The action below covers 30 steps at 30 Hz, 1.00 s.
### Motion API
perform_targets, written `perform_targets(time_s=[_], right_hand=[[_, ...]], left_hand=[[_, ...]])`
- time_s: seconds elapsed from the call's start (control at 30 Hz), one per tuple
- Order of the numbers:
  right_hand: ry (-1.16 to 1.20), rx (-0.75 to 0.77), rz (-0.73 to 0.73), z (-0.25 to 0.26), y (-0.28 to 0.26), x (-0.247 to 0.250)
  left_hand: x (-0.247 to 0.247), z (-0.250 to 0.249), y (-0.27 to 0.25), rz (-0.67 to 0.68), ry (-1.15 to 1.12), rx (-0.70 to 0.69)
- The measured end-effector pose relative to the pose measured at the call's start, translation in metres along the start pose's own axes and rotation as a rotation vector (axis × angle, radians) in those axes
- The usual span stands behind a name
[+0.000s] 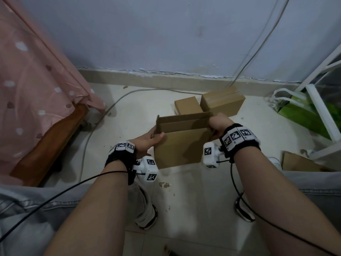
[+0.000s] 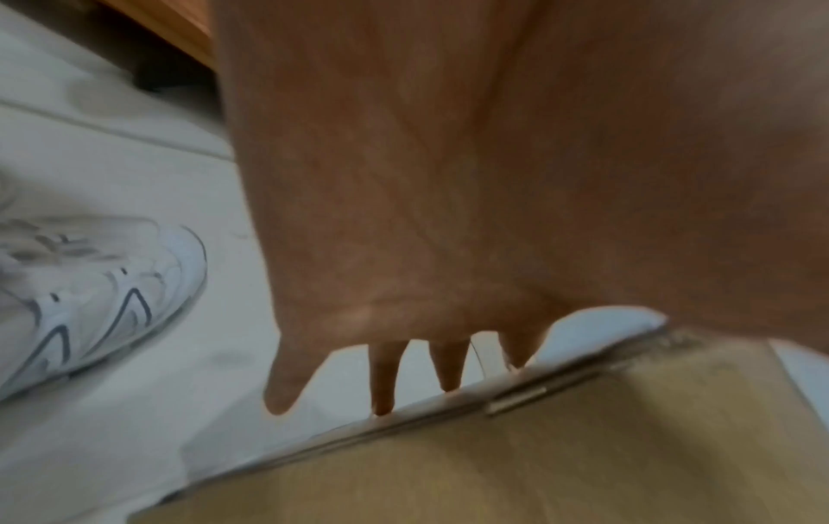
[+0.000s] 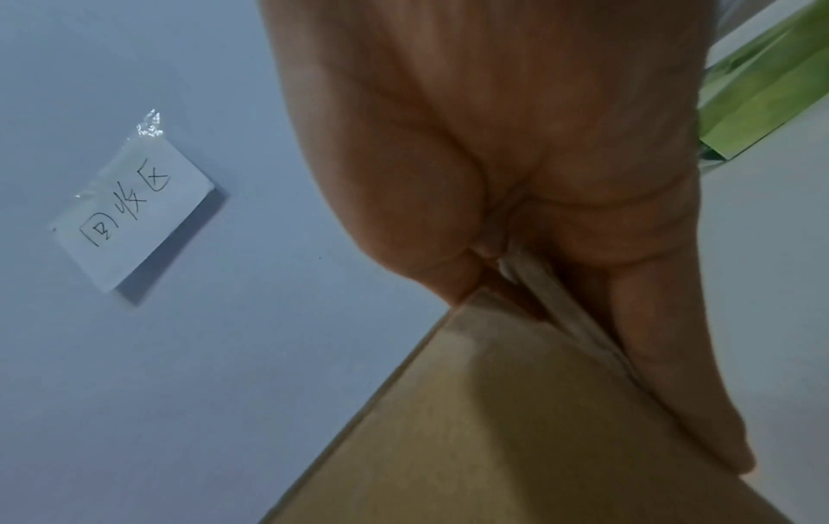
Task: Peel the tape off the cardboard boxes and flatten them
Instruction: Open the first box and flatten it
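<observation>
I hold an opened brown cardboard box (image 1: 181, 145) upright above the floor between both hands, its top flaps open. My left hand (image 1: 154, 136) holds the box's left edge, thumb across the front panel and fingers behind. In the left wrist view the left hand (image 2: 448, 212) has straight, spread fingers whose tips reach the box (image 2: 538, 461) edge. My right hand (image 1: 218, 122) pinches the upper right corner. In the right wrist view the edge of the box (image 3: 516, 443) runs between the thumb and fingers of the right hand (image 3: 538, 141). No tape shows on this box.
Two closed boxes (image 1: 188, 105) (image 1: 224, 101) sit on the floor by the wall behind. Flat cardboard (image 1: 299, 163) lies at right, near a green bag (image 1: 302, 111) and a white rack (image 1: 321, 111). A bed with pink cloth (image 1: 36, 89) stands at left. A cable (image 1: 103, 122) crosses the floor.
</observation>
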State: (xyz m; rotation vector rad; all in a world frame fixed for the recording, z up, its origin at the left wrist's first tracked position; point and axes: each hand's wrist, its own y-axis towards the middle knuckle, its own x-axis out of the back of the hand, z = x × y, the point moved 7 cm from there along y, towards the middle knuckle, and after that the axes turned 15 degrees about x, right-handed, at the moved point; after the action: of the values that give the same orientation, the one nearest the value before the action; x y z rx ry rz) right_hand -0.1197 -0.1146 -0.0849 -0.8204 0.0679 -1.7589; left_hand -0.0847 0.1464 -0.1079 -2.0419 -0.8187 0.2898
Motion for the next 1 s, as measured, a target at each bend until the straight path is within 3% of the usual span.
perform_targets(time_s=[0.07, 0.13, 0.3, 0.37, 0.47, 0.67, 0.87, 1.0], right_hand=[[0.033, -0.017, -0.021, 0.001, -0.002, 0.005], [0.15, -0.035, -0.035, 0.0, -0.005, 0.005], [0.477, 0.006, 0.035, -0.001, -0.006, -0.011], [0.36, 0.054, 0.096, -0.002, -0.006, -0.017], [0.16, 0.117, 0.055, -0.018, 0.0, -0.012], [-0.007, -0.001, 0.022, -0.053, 0.003, 0.004], [-0.073, 0.017, -0.055, -0.057, -0.004, 0.012], [0.003, 0.024, -0.071, -0.05, -0.003, 0.005]], left_hand=[[-0.005, -0.001, 0.001, 0.021, 0.019, 0.003], [-0.004, -0.001, 0.005, -0.045, -0.017, 0.004], [0.009, 0.018, 0.017, -0.134, -0.295, 0.083], [0.012, 0.019, 0.015, -0.138, -0.376, 0.08], [0.011, 0.015, 0.008, -0.074, -0.47, 0.057], [0.018, 0.02, 0.006, -0.027, -0.53, 0.074], [0.021, 0.031, 0.01, -0.03, -0.536, 0.098], [0.032, 0.031, 0.012, -0.076, -0.544, 0.034]])
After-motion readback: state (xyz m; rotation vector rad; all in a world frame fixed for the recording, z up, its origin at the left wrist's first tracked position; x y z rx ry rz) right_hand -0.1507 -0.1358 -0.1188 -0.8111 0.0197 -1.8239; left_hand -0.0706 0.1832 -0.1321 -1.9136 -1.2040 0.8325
